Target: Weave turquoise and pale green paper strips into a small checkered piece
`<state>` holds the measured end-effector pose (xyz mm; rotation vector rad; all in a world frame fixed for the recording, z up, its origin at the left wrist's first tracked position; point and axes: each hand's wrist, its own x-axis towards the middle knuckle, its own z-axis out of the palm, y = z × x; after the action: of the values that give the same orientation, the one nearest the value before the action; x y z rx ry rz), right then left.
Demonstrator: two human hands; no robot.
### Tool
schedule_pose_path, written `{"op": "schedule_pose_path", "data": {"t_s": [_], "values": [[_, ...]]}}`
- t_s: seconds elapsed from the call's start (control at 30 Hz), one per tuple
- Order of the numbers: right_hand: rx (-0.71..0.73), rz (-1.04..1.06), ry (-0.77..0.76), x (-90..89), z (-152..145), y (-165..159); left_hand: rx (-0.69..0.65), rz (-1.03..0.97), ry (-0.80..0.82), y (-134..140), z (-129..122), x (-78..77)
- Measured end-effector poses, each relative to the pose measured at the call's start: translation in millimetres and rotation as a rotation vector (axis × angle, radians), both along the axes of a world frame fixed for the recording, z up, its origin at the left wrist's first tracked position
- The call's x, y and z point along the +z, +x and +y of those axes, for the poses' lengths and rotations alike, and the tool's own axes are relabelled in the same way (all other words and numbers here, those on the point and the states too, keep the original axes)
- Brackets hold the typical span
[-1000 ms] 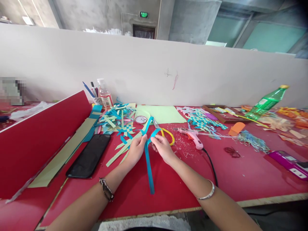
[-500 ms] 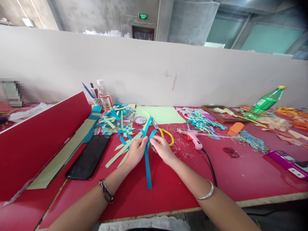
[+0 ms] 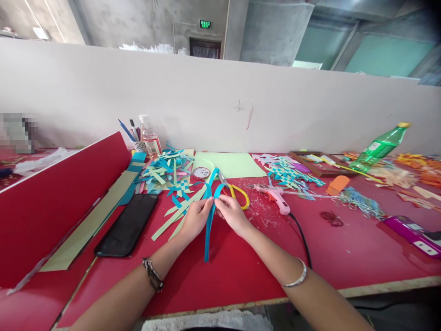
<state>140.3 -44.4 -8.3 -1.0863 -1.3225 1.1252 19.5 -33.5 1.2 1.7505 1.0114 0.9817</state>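
Blue paper strips [image 3: 208, 234] are pinched between both hands over the red table. My left hand [image 3: 197, 216] has thumb and fingers closed on them from the left. From the right, my right hand [image 3: 231, 212] grips them with its fingertips almost touching the left ones. One strip end hangs down toward me; others curl up and away above the fingers. Exactly how the strips cross is hidden by the fingertips. Just beyond the right hand lie yellow-handled scissors [image 3: 245, 196]. Pale green strips [image 3: 168, 223] lie beside the left hand.
A black phone [image 3: 127, 225] lies left, near a red upright panel [image 3: 65, 202]. A pink glue gun [image 3: 279, 202] with a black cord rests right of the scissors. Woven blue-green pieces [image 3: 289, 172], a green bottle [image 3: 381, 146] and a purple device [image 3: 411, 234] are farther right.
The hanging strip end has swung slightly left and looks turned more edge-on. Both hands keep their pinch in nearly the same place, with fingertips a little closer together.
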Motion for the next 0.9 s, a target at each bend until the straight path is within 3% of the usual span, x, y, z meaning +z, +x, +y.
{"op": "schedule_pose_path", "data": {"t_s": [0.13,0.33,0.67,0.8,0.9], "values": [[-0.036,0.008,-0.004,-0.2,0.2,0.9,0.099,-0.012,-0.01,0.4,0.0,0.6],[-0.068,0.026,0.0,4.8,0.2,0.2,-0.094,-0.009,-0.024,0.8,-2.5,4.2],[-0.061,0.014,-0.043,0.6,-0.3,-0.1,0.104,0.053,0.011,-1.9,2.3,-3.1],[-0.094,0.049,-0.028,0.3,1.6,1.2,-0.054,0.021,-0.044,-0.9,2.0,-2.2],[-0.073,0.032,-0.022,3.4,1.4,1.2,-0.077,0.034,-0.039,-0.7,-0.4,-0.3]]}}
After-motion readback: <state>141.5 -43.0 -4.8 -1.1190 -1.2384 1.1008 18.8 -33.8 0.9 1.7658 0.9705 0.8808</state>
